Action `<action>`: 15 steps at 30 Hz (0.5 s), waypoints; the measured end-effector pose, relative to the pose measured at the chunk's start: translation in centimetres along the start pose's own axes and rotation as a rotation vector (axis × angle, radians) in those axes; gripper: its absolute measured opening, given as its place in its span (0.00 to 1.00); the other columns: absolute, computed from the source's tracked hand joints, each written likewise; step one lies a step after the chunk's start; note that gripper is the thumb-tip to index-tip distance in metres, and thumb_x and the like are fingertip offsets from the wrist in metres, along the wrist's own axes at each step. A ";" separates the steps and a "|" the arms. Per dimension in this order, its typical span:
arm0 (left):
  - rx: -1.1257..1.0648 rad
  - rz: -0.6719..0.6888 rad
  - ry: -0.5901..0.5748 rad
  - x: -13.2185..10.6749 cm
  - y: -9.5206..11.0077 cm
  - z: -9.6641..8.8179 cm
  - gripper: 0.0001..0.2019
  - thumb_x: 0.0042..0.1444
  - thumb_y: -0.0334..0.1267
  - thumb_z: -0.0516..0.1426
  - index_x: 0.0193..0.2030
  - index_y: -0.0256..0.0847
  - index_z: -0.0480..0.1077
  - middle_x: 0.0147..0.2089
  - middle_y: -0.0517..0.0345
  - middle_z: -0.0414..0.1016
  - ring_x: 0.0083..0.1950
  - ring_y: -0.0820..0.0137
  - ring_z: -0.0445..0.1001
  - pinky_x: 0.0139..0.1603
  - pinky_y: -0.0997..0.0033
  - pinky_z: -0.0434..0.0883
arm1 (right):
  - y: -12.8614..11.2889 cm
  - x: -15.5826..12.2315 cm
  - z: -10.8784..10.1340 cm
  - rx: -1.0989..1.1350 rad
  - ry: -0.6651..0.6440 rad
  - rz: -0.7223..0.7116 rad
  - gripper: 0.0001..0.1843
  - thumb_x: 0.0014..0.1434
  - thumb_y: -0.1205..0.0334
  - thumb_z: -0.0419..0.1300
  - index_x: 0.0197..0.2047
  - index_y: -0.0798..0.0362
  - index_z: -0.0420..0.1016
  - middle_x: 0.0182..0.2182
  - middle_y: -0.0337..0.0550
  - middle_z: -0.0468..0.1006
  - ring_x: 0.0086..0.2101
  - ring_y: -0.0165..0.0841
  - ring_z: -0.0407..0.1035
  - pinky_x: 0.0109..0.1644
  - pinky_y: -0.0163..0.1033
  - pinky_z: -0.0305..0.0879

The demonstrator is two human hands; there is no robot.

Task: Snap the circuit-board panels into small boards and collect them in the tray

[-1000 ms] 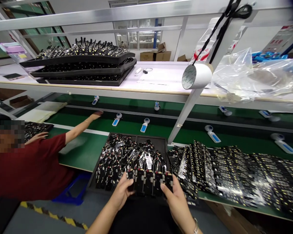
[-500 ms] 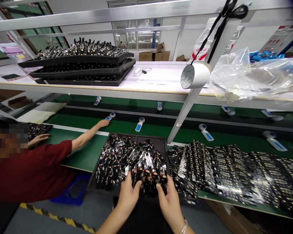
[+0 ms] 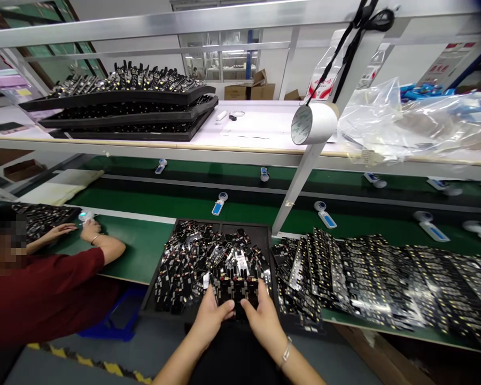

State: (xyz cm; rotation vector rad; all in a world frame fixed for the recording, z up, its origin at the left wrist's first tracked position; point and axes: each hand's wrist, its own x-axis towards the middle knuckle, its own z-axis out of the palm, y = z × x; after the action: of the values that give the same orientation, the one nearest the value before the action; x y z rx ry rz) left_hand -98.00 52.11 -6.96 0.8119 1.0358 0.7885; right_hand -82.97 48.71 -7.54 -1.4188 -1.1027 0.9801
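Observation:
A strip of black circuit boards [image 3: 237, 286], with small red and metal parts along its upper edge, is held up in front of me. My left hand [image 3: 211, 316] grips its left end, thumb on the near face. My right hand [image 3: 262, 314] grips the right end the same way, and the two thumbs nearly meet. Fingers behind the strip are hidden. Just beyond and below lies a black tray [image 3: 246, 228] heaped with loose small black circuit boards [image 3: 180, 267]. To the right, rows of black circuit board panels [image 3: 369, 272] lean overlapping on the green bench.
A co-worker in a red sleeve [image 3: 80, 262] sits at left, hands by a white device. Handheld white-and-blue devices [image 3: 220, 203] lie on the green belt [image 3: 176, 195]. A slanted metal post [image 3: 294, 195] rises behind the tray. Stacked black trays [image 3: 128, 115] stand on the shelf.
My right hand has moved left, closer to my left hand, and the strip between them looks shorter. The co-worker's reaching arm has drawn back from the belt with a device. Near-lane devices shifted left.

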 end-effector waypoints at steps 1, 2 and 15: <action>0.008 0.015 -0.002 0.0 -0.1 0.1 0.31 0.45 0.44 0.67 0.55 0.47 0.60 0.56 0.49 0.74 0.54 0.56 0.74 0.43 0.64 0.75 | -0.1 -0.3 0.1 -0.060 0.014 -0.038 0.29 0.55 0.63 0.57 0.60 0.53 0.55 0.54 0.53 0.73 0.56 0.43 0.67 0.61 0.50 0.62; 0.025 0.039 0.003 0.1 -0.3 0.2 0.30 0.47 0.44 0.66 0.55 0.47 0.60 0.57 0.48 0.73 0.55 0.56 0.74 0.43 0.63 0.76 | -0.3 -0.7 0.3 -0.108 0.017 -0.071 0.28 0.57 0.63 0.55 0.60 0.52 0.55 0.53 0.52 0.74 0.54 0.43 0.68 0.60 0.49 0.64; -0.191 -0.025 0.009 1.2 -1.7 -0.6 0.27 0.45 0.33 0.65 0.53 0.45 0.63 0.48 0.53 0.79 0.49 0.59 0.77 0.51 0.59 0.72 | 1.0 0.6 0.7 -0.238 -0.083 -0.100 0.26 0.58 0.68 0.48 0.61 0.50 0.59 0.57 0.46 0.70 0.58 0.37 0.63 0.64 0.43 0.58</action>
State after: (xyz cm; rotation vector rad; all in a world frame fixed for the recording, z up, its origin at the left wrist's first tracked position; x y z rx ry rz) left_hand -97.87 52.41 -9.07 0.6319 0.9612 0.8563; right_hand -83.36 49.38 -8.59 -1.5061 -1.3748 0.8639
